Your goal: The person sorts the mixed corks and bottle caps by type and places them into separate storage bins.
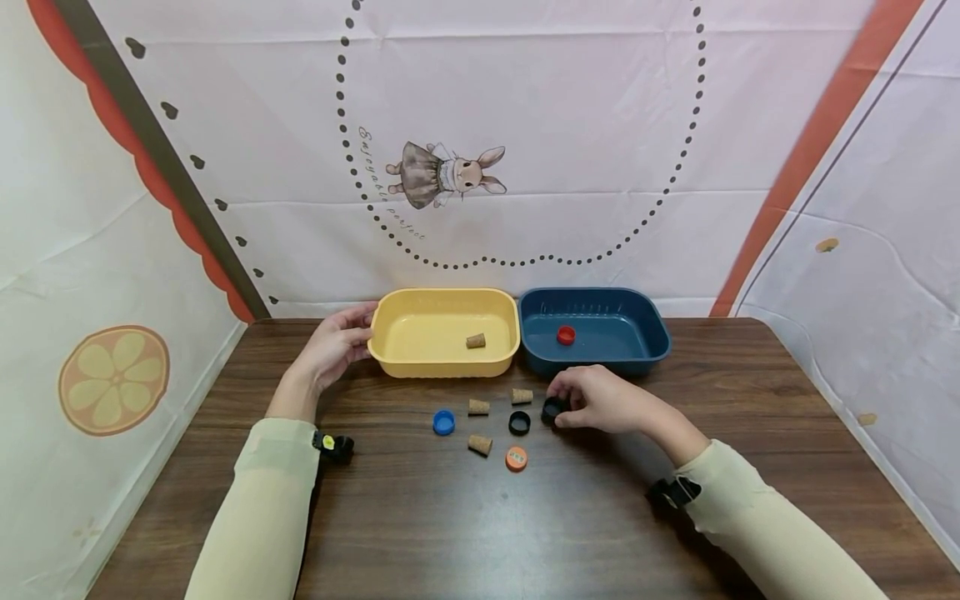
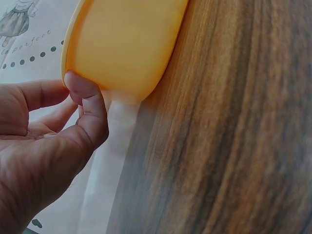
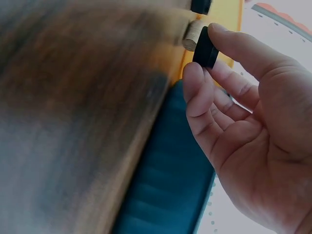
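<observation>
My right hand (image 1: 600,400) pinches a black bottle cap (image 3: 205,48) between thumb and fingers, just in front of the blue tray (image 1: 660,342). At the left end of the yellow tray (image 1: 446,367), my left hand (image 1: 333,346) holds the rim, thumb on the near side of its corner in the left wrist view. One cork (image 1: 476,341) lies inside the yellow tray and a red cap (image 1: 566,335) inside the blue one. On the table near my right hand are a second black cap (image 1: 519,422) and a cork (image 1: 522,396).
Farther left on the wooden table (image 1: 420,533) lie a blue cap (image 1: 444,422) and two more corks, one upper (image 1: 478,407) and one lower (image 1: 480,445). An orange cap (image 1: 516,457) is nearest to me. A printed cloth (image 1: 585,150) hangs behind the trays.
</observation>
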`<state>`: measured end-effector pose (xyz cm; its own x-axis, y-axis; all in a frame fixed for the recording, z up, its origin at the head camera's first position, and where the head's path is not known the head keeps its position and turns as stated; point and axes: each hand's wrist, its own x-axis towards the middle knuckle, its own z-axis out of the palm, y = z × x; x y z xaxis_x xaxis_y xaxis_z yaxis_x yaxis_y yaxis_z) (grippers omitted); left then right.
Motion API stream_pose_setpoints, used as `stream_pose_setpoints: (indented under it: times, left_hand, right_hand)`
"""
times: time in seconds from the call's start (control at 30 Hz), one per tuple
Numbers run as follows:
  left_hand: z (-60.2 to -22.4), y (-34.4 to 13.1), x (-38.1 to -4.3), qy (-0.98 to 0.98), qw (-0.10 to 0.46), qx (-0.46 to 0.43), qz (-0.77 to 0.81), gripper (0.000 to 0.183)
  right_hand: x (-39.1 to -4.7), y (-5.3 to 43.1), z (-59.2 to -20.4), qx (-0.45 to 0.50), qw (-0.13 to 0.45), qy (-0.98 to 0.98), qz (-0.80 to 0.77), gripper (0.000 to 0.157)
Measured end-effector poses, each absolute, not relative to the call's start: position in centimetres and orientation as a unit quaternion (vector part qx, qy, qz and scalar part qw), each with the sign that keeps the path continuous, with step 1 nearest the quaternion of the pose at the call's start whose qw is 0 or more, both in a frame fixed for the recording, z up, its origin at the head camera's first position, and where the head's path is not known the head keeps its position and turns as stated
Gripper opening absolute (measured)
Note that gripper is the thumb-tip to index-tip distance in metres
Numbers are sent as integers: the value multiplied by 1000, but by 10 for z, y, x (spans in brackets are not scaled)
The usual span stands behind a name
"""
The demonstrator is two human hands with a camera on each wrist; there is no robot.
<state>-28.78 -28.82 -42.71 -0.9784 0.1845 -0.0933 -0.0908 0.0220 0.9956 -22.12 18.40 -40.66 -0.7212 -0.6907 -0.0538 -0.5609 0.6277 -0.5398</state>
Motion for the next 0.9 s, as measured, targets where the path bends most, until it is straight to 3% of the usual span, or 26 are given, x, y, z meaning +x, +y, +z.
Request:
stream_pose_setpoints:
  times: [0.9]
  left_hand:
    - [-428, -287, -287, 704, 97, 38, 702, 58]
  right_hand:
    - [-229, 210, -362, -326, 42, 906, -266, 33]
